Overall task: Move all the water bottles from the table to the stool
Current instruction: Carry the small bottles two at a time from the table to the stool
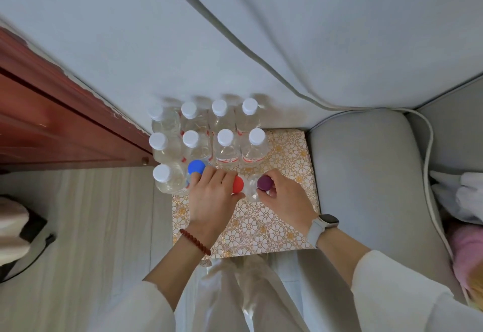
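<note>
While gripping capped bottles, left hand [211,195] and right hand [285,198] beside stool's [261,229] bare near edge.

Twelve clear water bottles are seen from above, standing upright in rows on a stool top [277,229] covered in a gold-and-white floral pattern. Nine are closed with white caps: four in the far row [219,108], four in the middle row [225,136], and one at the near left [162,173]. In the near row, a blue-capped bottle [196,167], a red-capped bottle [238,184] and a purple-capped bottle [264,182] are set side by side. Red-and-white labels are visible on several bottles.
</note>
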Demonstrator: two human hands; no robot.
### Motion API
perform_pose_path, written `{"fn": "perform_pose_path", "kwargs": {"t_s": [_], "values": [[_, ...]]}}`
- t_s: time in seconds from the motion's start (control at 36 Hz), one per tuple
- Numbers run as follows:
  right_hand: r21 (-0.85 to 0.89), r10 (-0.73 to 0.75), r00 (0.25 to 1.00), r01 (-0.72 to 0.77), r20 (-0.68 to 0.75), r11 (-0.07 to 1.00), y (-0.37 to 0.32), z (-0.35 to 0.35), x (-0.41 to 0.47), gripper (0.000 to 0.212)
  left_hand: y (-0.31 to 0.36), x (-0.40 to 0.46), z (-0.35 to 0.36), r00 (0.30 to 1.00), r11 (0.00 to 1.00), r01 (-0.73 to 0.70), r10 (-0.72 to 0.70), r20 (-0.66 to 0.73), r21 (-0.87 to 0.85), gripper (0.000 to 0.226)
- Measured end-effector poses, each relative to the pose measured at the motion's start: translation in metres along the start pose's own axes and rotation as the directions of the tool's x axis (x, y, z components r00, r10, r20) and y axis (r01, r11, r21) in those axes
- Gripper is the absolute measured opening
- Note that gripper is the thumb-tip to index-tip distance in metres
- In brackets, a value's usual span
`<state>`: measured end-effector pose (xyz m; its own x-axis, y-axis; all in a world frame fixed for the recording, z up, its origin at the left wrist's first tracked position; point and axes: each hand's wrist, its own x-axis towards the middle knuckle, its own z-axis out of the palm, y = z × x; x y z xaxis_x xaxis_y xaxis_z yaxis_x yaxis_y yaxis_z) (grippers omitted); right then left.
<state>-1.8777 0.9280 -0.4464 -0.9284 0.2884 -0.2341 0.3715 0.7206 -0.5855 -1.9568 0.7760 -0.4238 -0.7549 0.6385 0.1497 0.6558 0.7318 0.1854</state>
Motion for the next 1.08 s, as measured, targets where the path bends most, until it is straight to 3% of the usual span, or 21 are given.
{"fn": "perform_pose_path", "kwargs": {"t_s": [0.19,0.39,0.58,0.78,0.89,1.08], "values": [[0.093,0.021,0.999,-0.019,-0.025,0.996,-0.01,-0.002,0.016,0.027,-0.008,0.011,0.003,0.998,0.998,0.029,-0.026,-0.055,0.048,0.046],[0.076,0.012,1.0,-0.012,-0.002,0.997,-0.014,-0.006,0.028,0.028,-0.015,0.017,0.01,0.997,1.0,0.021,-0.02,-0.075,0.014,0.046],[0.079,0.032,0.999,-0.035,0.036,0.996,-0.016,-0.004,0.027,0.031,-0.014,0.014,0.012,0.999,0.999,0.044,-0.045,0.019,0.022,0.044],[0.0,0.06,0.994,-0.061,0.095,0.998,-0.019,-0.013,0.016,0.053,-0.01,0.008,0.005,0.989,0.997,0.07,-0.075,0.131,0.042,0.055],[-0.044,0.054,0.997,-0.051,0.059,0.998,-0.027,-0.031,0.007,0.038,-0.007,0.004,-0.013,0.984,0.994,0.112,-0.108,0.14,-0.021,0.057],[0.0,-0.151,0.988,0.151,-0.007,0.989,-0.099,-0.066,0.003,0.017,-0.027,-0.015,-0.074,0.944,0.92,0.326,-0.329,0.027,-0.218,0.044]]}}
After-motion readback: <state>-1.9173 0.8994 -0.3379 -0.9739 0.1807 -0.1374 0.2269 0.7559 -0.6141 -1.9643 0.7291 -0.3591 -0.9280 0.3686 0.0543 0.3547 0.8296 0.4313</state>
